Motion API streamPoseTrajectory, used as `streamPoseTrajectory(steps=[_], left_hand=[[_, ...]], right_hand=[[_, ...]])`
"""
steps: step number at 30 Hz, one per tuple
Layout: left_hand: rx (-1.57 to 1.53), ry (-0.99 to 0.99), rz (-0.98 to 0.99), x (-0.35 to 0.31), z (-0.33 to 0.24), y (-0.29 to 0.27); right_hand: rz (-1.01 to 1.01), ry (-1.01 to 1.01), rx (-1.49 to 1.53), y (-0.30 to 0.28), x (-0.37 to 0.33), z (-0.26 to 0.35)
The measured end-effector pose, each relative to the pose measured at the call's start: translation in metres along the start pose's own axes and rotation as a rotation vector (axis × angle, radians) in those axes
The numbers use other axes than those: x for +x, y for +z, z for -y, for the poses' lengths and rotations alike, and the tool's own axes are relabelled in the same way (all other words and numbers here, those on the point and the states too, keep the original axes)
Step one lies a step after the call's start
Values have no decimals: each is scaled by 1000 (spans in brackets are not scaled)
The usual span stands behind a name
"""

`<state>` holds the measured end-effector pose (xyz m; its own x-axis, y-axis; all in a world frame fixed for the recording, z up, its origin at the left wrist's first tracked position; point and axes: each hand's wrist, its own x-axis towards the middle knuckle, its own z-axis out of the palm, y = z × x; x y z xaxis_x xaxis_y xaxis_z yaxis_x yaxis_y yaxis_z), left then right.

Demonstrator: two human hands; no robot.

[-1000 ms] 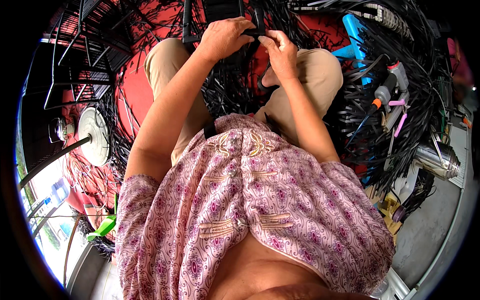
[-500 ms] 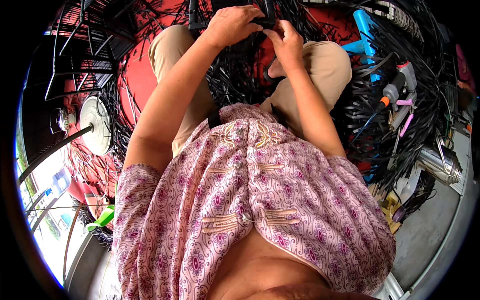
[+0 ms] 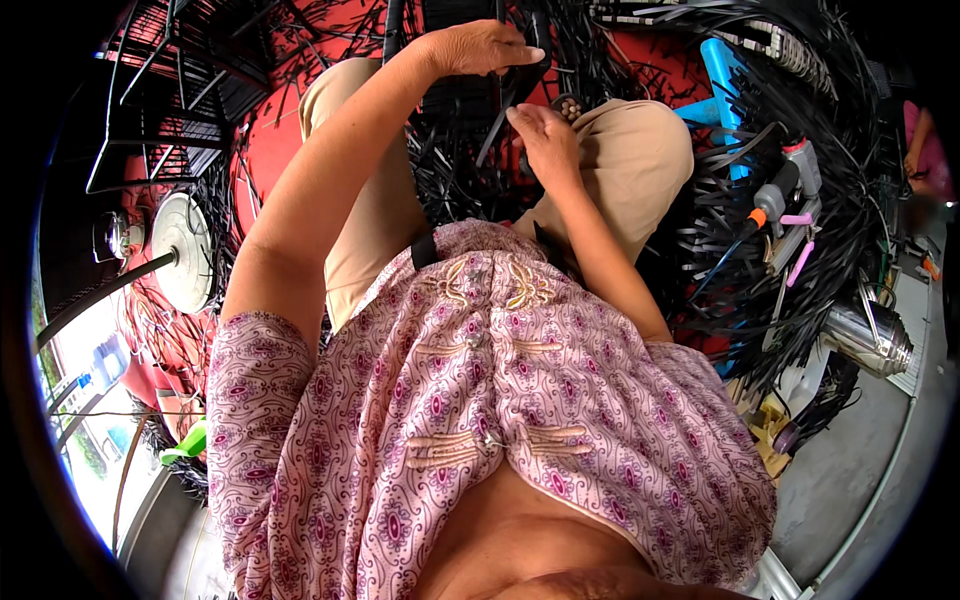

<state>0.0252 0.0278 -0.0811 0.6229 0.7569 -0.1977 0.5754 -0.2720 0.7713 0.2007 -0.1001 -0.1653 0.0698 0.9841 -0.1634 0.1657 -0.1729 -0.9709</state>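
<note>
My left hand is at the top, over a black frame that stands between my knees. Its thumb stretches across the frame's right-hand bar, while the other fingers curl partly out of sight. Below and to the right, my right hand is apart from the left one, in front of my right knee. Between its thumb and fingers a flat black strip is pinched, its end slanting down to the left. Loose black strips lie around the frame on the red floor covering.
To the right, a power tool and pink-handled scissors lie on a heap of black strips, near a blue plastic piece. A metal flask is farther right. On the left are black wire racks and a round pale disc.
My hands, close together before at the frame's bar, have moved apart. The right hand has come down and left, toward me; the left has shifted slightly right and down.
</note>
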Motion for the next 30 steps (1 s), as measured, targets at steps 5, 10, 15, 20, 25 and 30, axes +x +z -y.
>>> streamPoseTrajectory(steps=[5, 10, 15, 20, 25, 30], left_hand=[[-23, -63, 68, 0, -6, -6], [-79, -78, 79, -4, -3, -10], [-196, 99, 68, -10, 9, -12], [199, 385, -242, -10, 15, 11], [200, 276, -335, -12, 5, 14], [173, 148, -289, -7, 4, 15]], right_hand=[[182, 63, 87, 11, -2, 2], [159, -55, 45, 10, -31, 50], [190, -30, 75, -20, -14, 102], [297, -7, 159, -27, 19, 121], [173, -140, 9, -41, 45, 141], [194, -371, -16, -49, 62, 134]])
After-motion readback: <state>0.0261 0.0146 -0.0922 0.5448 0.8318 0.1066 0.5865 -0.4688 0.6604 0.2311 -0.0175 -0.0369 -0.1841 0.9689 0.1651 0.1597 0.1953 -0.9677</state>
